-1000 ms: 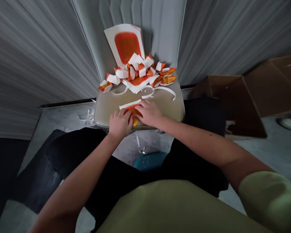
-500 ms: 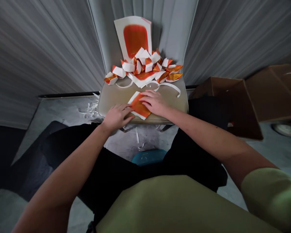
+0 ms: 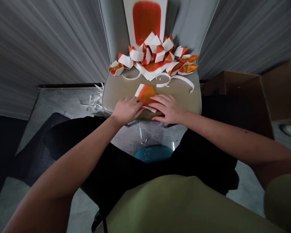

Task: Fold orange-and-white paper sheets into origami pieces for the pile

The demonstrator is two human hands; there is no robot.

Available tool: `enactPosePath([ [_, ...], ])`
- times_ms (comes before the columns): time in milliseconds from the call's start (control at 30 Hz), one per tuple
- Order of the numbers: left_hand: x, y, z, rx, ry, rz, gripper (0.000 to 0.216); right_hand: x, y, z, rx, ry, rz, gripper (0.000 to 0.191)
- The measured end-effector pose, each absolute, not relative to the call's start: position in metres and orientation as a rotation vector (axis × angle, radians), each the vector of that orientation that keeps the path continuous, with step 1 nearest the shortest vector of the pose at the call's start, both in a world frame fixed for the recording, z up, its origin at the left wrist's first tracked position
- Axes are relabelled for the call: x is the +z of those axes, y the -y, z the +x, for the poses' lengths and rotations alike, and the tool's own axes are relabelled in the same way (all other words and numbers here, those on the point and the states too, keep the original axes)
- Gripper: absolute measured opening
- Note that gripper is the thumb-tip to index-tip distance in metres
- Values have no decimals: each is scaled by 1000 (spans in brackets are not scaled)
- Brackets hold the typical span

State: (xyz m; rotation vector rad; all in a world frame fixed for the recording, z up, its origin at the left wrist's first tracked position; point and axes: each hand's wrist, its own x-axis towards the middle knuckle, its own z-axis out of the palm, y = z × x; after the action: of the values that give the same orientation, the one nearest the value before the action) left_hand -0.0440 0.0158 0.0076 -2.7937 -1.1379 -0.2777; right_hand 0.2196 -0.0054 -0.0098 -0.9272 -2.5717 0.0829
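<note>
An orange and white paper sheet (image 3: 145, 94) lies partly folded on the beige chair seat (image 3: 116, 94). My left hand (image 3: 126, 110) rests on its left lower edge with the fingers stretched flat. My right hand (image 3: 168, 108) presses flat on its right lower part, fingers spread. Behind the sheet sits a pile of folded orange and white paper pieces (image 3: 157, 56), and a stack of unfolded sheets (image 3: 145, 19) leans against the chair back.
White paper strips (image 3: 181, 79) curl on the seat and more scraps (image 3: 93, 102) lie on the grey floor at left. An open cardboard box (image 3: 254, 94) stands at right. A teal object (image 3: 152, 152) sits on the floor between my knees.
The view has tilted and shifted. Both hands slid toward the near edge of the sheet, which now shows a folded orange triangle between them.
</note>
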Motion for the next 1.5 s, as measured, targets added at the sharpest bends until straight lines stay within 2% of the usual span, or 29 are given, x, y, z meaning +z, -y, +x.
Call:
enactPosePath([
  [200,8,-18,-42,-339,1264,-2823,47,-15,12,226,48,2472,-1037,40],
  [467,3,-15,-41,-520,1330,-2739,46,-9,13,219,-33,2449,-1098,35],
  [867,0,-9,-44,-516,1391,-2751,33,-13,3,217,88,2338,-1174,27],
  [1167,-5,-11,-44,-710,1390,-2765,29,-8,-7,213,293,2231,-1320,21],
  [1500,-10,-20,-40,-810,1664,-2662,23,-4,-20,201,456,1993,-1465,14],
])
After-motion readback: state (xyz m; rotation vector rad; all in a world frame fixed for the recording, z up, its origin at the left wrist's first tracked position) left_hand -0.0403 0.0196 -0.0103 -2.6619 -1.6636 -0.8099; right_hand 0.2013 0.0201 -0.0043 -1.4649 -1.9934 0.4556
